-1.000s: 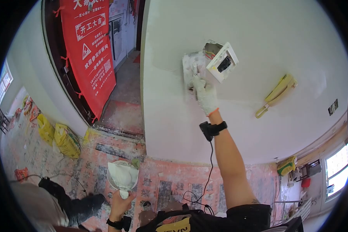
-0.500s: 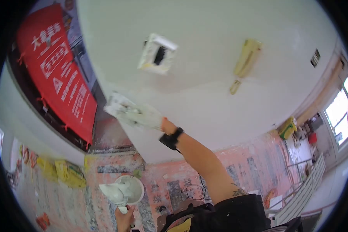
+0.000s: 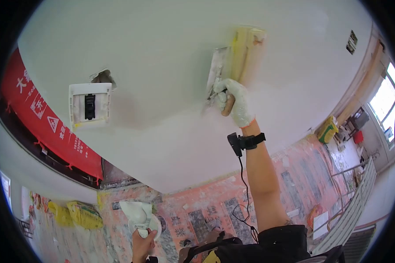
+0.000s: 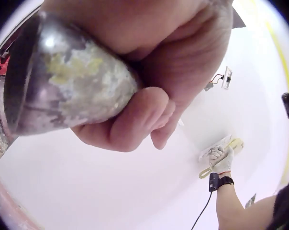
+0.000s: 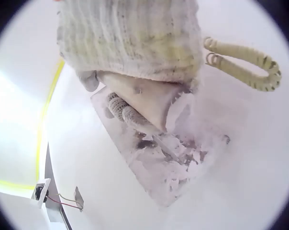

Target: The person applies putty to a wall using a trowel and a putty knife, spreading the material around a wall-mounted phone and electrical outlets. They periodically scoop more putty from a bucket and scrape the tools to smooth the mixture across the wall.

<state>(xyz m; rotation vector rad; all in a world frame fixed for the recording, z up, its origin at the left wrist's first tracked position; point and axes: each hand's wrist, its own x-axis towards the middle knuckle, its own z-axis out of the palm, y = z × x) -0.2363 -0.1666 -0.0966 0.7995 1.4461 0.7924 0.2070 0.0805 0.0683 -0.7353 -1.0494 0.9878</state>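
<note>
My gloved right hand [image 3: 235, 101] grips the wooden handle of a plastering trowel [image 3: 217, 70], its blade at the white wall along the left side of a yellowed intercom handset [image 3: 248, 52]. Smears of white putty cover the trowel's back [image 5: 168, 177] in the right wrist view. Low in the head view, my bare left hand [image 3: 143, 246] holds a putty knife by its handle, and white putty lies on the broad blade [image 3: 135, 211]. Its stained, rounded handle end [image 4: 82, 81] fills much of the left wrist view. Behind the blade shows a bucket [image 3: 157, 228], partly hidden.
A switch plate [image 3: 90, 105] hangs off the wall by its wires below a ragged hole. The handset's coiled cord [image 5: 259, 72] loops beside the trowel. A red banner [image 3: 44, 114] covers the doorway at left. Yellow bags [image 3: 84, 215] and a metal rack [image 3: 351, 210] stand on the floor.
The right hand has swept the trowel from beside the switch plate down toward the wall's left edge, then up and right to the handset. The head view has turned right. The left hand keeps its hold.
</note>
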